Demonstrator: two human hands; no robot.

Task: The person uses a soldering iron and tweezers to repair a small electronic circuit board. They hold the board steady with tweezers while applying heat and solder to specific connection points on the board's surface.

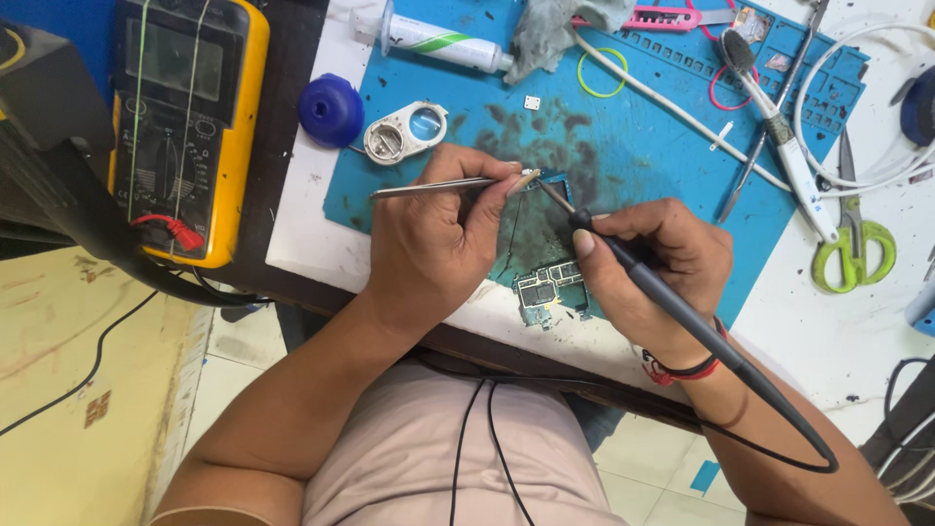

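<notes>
Blue, soot-stained work mat (pixel 672 136) covers the white bench, and on its near edge lies a small green circuit board (pixel 550 287), between the 2 hands. The left hand (pixel 438 244) pinches tweezers (pixel 433 187), whose long axis runs left to right toward the board's far end. The right hand (pixel 662 268) grips a black soldering iron (pixel 643 278) like a pen, tip slanting up-left to meet the tweezer points just beyond the board.

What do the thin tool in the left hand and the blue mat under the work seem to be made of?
The tweezers in the left hand look like bare metal: silvery with a bright sheen. The blue mat looks like matte rubber or silicone, judging by its dull, stained surface and moulded slots.
</notes>
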